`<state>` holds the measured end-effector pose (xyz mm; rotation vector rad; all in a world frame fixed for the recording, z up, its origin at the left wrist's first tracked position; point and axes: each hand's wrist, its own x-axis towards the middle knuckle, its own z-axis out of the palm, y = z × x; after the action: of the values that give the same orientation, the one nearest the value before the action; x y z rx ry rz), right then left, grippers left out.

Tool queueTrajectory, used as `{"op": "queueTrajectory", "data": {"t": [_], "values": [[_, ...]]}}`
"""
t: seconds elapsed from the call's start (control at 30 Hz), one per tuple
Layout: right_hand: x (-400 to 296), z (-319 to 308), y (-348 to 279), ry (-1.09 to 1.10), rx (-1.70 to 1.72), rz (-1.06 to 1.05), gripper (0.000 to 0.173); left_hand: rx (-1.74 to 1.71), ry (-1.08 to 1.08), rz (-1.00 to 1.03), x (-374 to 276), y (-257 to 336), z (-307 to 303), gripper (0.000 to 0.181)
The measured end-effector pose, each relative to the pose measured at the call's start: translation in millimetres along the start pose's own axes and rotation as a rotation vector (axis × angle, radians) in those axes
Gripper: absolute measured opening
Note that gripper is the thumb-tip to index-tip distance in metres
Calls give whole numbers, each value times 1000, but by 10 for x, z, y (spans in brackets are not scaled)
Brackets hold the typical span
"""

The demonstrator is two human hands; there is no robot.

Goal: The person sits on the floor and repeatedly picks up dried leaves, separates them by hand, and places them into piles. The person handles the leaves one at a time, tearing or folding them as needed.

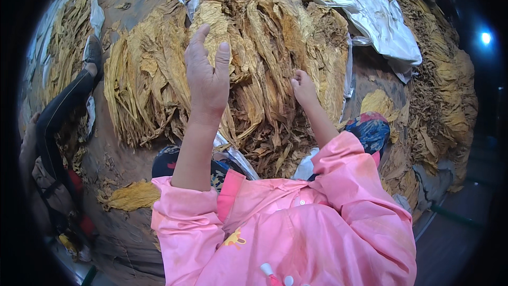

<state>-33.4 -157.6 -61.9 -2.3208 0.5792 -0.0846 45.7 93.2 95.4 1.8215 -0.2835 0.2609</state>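
A broad pile of dried yellow-brown leaves, tobacco by their look, [274,47] lies before me on white woven plastic sheeting. Over its left part I hold my left hand [208,71] raised, fingers apart and thumb up, with nothing in it. My right hand [304,87] is at the pile's right part, its fingers curled near the long leaves; whether it pinches a leaf does not show clearly. Left of my left hand, a bundle of leaves [135,83] lies with its stalk ends towards me. Small crumpled leaves [274,151] lie between my knees.
A co-worker's dark-clad leg [59,107] and shoe are at the left, near another leaf pile [69,43]. A large leaf heap [440,87] stands at the right beside a folded white sack [381,24]. A loose leaf [133,196] lies on the brown ground cover at lower left.
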Motion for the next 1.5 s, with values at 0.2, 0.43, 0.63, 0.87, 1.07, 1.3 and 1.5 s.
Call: {"op": "queueTrajectory", "data": {"t": [0.2, 0.43, 0.63, 0.87, 1.07, 1.3, 1.5], "values": [[-108, 120, -178, -313, -287, 174, 38, 76, -52, -3, -13, -21, 89, 45], [-240, 183, -481, -155, 546, 154, 37, 163, -69, 70, -1, -139, 119, 41], [-177, -32, -708, -168, 821, 236, 29, 143, -72, 3, 1, -104, 125, 43], [-333, -227, -1042, -83, 912, 119, 25, 105, -88, -36, -16, -100, 102, 46], [-571, -316, -1258, -78, 814, -83, 25, -283, -52, -243, 0, -279, 183, 49], [-1030, -307, -1134, -208, 443, -299, 22, -767, 83, -629, 129, -86, -47, 42], [-1259, -164, -901, -412, 204, -382, 24, -930, 142, -566, 184, -130, -218, 22]]}}
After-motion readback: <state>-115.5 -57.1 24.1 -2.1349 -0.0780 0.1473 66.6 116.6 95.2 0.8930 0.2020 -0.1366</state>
